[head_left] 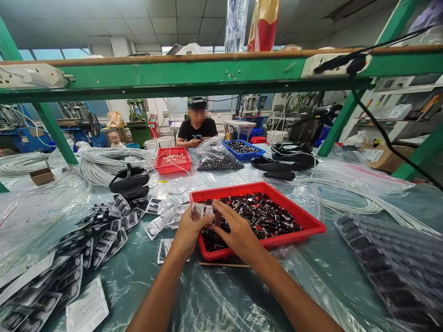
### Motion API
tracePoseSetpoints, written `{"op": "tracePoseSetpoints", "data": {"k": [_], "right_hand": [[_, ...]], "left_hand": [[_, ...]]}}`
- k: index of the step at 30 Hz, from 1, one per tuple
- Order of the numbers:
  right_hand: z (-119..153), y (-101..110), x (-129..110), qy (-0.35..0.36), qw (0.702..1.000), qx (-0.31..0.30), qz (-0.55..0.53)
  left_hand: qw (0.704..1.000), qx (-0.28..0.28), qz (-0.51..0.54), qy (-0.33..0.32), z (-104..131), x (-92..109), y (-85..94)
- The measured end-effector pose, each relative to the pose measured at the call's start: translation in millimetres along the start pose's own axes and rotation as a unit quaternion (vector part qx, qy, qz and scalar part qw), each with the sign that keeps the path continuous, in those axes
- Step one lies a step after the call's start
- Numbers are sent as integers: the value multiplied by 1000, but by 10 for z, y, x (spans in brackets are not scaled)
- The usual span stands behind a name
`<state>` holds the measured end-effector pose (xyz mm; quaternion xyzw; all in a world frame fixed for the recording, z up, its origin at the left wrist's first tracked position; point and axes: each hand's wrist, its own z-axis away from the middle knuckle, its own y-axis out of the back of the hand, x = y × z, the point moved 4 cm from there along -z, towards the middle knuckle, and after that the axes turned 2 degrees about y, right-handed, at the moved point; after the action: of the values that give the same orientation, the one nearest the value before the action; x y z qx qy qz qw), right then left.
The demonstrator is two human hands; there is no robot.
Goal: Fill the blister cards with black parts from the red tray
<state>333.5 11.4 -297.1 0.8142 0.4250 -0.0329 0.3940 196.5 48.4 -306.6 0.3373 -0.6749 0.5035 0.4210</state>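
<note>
Over the near left corner of a red tray [254, 246], my two hands meet. My left hand [187, 233] is closed on a small clear plastic packet [200, 211], thumb on top. Between the thumb and fingers of my right hand [239, 230] is a small dark piece [218, 218], held against the packet's right side. Fingers partly cover both, so I cannot tell whether the piece is inside the packet. Many small black parts [263, 212] with shiny faces fill the tray. Left of it lie loose clear packets [119, 226] with black parts in them.
A wooden stick [224, 265] lies before the tray. Plastic strips of dark parts [377, 263] lie at right, coiled white cable [104, 163] at back left. Beyond are a smaller red tray [173, 168], a blue tray [258, 154] and a seated person [197, 127]. A green beam [187, 76] crosses above.
</note>
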Motion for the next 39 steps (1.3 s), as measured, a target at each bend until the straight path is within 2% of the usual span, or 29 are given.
{"op": "tracePoseSetpoints", "data": {"k": [6, 10, 15, 16, 18, 22, 25, 27, 29, 32, 36, 39], "right_hand": [[-5, -24, -31, -65, 994, -64, -66], [-59, 74, 35, -112, 975, -96, -166], [-70, 56, 86, -161, 931, -96, -313], [-64, 30, 71, -171, 930, -96, -311], [-62, 12, 34, -176, 946, -92, -258], [-99, 136, 16, -141, 967, -121, -172], [-134, 257, 65, -134, 963, -154, -178], [-148, 281, 80, -151, 958, -149, -192], [-152, 241, 49, -157, 961, -133, -186], [-150, 141, -31, -138, 976, -110, -124], [-149, 87, -61, -131, 969, -147, -149], [-162, 152, -15, -126, 963, -163, -174]], "left_hand": [[999, 0, -51, -7, 9, -28, 70], [991, -19, -128, -28, 10, 122, 81], [975, 46, -202, -80, 13, 332, 130], [972, 50, -212, -85, 23, 339, 116], [969, 42, -229, -86, 49, 323, 72], [965, 4, -252, -74, 98, 294, 10], [958, 21, -275, -77, 126, 326, 49], [954, 47, -282, -86, 145, 334, 88], [955, 53, -277, -86, 160, 301, 105], [962, 31, -263, -70, 165, 212, 98], [962, 10, -269, -52, 173, 210, 81], [947, 42, -311, -64, 227, 289, 49]]}}
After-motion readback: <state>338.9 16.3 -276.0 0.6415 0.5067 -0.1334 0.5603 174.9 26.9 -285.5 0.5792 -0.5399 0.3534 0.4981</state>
